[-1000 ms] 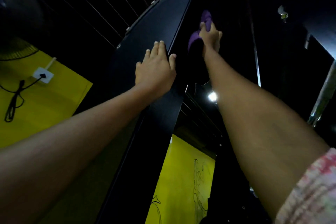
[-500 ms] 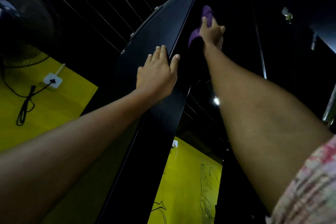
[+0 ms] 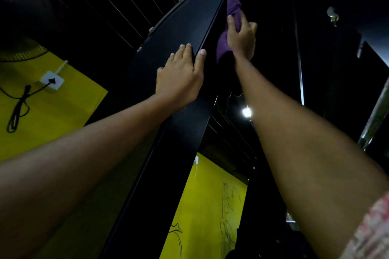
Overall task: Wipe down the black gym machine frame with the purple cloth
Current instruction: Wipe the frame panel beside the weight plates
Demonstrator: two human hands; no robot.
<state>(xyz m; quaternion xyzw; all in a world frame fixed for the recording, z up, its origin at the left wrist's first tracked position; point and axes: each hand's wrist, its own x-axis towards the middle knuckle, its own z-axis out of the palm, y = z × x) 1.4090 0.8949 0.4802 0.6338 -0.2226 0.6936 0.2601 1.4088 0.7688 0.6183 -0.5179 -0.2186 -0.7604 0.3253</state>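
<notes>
the person is looking steeply up along the black gym machine frame [image 3: 181,27], a tall dark upright that is running from the bottom centre of the view to the top right. the left hand [image 3: 180,75] is lying flat on the frame's left-facing panel with its fingers straight and together, thumb hooking over the panel's right edge; it is holding nothing, and is most likely bracing the body so that the other arm can stretch higher.

the right hand [image 3: 240,35] is reaching further up and in behind that edge, onto the frame's shadowed inner face. it is gripping the purple cloth [image 3: 232,9], its fingers curling round the bunched fabric and pressing it against the metal. the cloth is sitting between the palm and the frame: one lobe is sticking out above the fingertips, toward the far top of the upright, and another is hanging out below the heel of the hand, just right of the left thumb. bunching it this way is probably giving a firmer pad for scrubbing a narrow, hard-to-reach face.

behind the frame, a yellow wall [image 3: 52,101] is carrying a white socket [image 3: 52,80] with a black cable dangling from it.
</notes>
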